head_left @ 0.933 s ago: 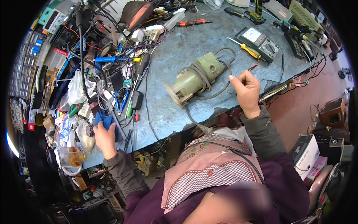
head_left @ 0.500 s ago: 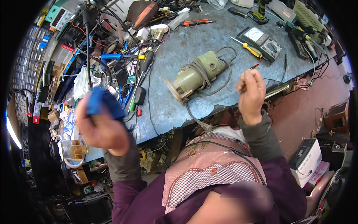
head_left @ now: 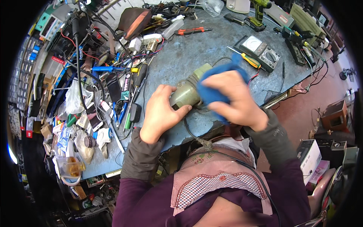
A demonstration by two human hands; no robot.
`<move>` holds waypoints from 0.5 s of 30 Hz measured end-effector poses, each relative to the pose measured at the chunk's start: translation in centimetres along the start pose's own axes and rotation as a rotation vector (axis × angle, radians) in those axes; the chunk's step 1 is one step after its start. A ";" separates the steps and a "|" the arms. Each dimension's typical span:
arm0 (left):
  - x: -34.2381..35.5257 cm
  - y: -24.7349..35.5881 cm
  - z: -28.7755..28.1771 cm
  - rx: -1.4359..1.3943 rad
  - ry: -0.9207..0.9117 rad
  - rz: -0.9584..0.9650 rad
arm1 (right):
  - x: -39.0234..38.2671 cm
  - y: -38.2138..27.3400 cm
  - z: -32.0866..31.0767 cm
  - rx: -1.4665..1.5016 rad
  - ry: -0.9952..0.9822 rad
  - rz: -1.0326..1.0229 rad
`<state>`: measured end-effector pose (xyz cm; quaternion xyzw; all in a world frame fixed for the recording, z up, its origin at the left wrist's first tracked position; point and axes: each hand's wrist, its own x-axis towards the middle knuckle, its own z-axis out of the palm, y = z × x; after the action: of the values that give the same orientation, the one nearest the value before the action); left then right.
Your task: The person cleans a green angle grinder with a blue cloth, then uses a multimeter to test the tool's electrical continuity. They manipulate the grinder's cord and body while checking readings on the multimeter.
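Observation:
An olive-green corded power tool (head_left: pixel 185 94), a trim router by its look, lies on its side on the bench with its own cable wound about the body. My left hand (head_left: pixel 160 109) grips its near-left end, thumb on one side and fingers on the other, covering the base plate. A blue cloth (head_left: pixel 213 92) is bunched in my right hand (head_left: pixel 236 96), slightly blurred, over the middle and right side of the tool. The cloth and hand hide most of the wound cable. The plug (head_left: pixel 206 144) hangs at the bench's front edge, by my apron.
An analog multimeter (head_left: pixel 261 51) and a yellow-handled screwdriver (head_left: pixel 250 60) lie beyond my right hand. A drill (head_left: pixel 258 17) stands at the back. Tools, wires and bags crowd the left, with a black adapter (head_left: pixel 135 112) near my left wrist. A glass jug (head_left: pixel 72 166) sits at the left edge.
The blue cloth has passed from my left hand to my right and is now over the power tool. My left hand has come rightward from the bench's left side onto the tool's end.

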<state>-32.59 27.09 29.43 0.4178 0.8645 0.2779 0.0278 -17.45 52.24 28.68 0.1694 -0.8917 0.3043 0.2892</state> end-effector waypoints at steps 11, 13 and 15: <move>-0.8 -0.6 1.3 0.009 0.084 0.070 | 15.5 10.0 5.7 -0.134 -0.721 0.417; -0.9 -0.8 1.2 -0.002 0.099 0.029 | 13.4 9.5 6.5 -0.069 -0.402 0.375; -0.4 -0.6 1.1 -0.040 0.069 0.045 | 7.5 7.5 5.4 -0.001 -0.046 0.154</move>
<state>-32.47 26.96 28.12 0.4266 0.8498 0.3098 0.0001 -29.10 53.50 26.52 0.1071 -0.9086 0.3213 0.2446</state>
